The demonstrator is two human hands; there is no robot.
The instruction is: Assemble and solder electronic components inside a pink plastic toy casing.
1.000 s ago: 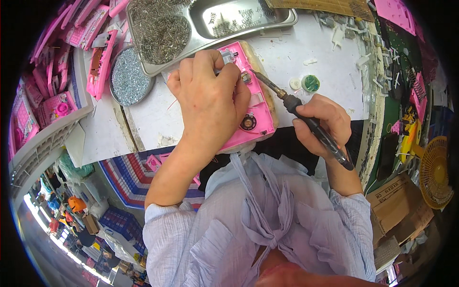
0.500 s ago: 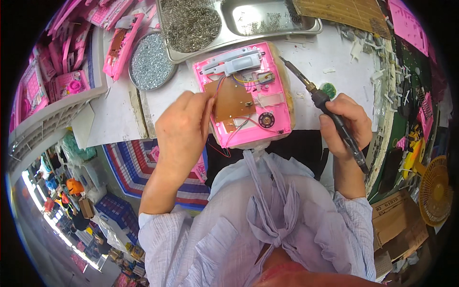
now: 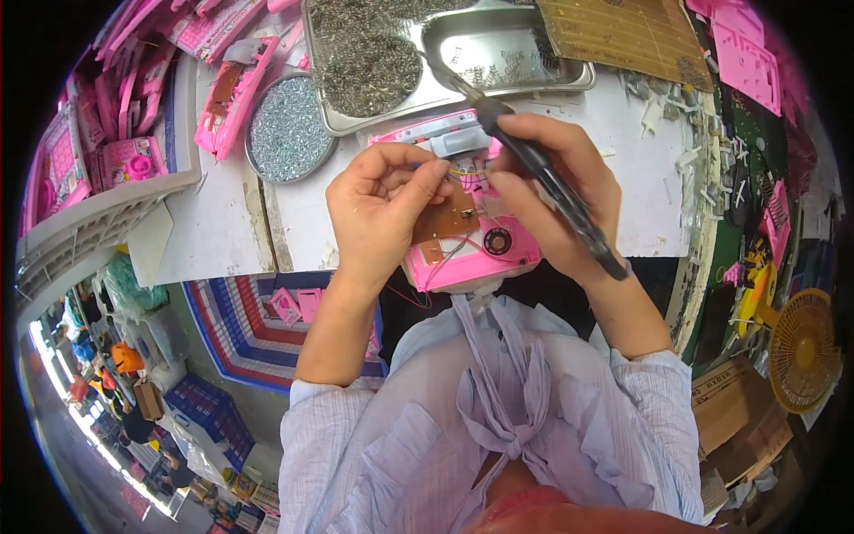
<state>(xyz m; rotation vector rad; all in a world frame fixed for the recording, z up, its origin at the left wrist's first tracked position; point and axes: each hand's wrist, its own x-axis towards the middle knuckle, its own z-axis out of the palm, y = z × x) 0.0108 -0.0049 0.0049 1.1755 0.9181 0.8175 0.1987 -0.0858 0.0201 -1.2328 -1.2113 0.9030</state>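
A pink plastic toy housing lies face down before me, with a brown circuit board, a round black speaker and a grey plastic part on it. My left hand is over its left side, thumb and forefinger pinched on a thin wire beside the yellow wire. My right hand holds a soldering iron by its black handle. The iron's tip points away up-left, over the metal tray. My right thumb reaches the housing's wires; whether it touches them is hidden.
The steel tray of small metal screws stands at the back, next to a round dish of silvery screws. Pink housings fill a white crate at left. White plastic bits lie at right, near a yellow fan.
My right hand has brought the soldering iron leftward over the housing, its tip now above the tray. My left hand has shifted right and pinches at the wires near the board's upper edge.
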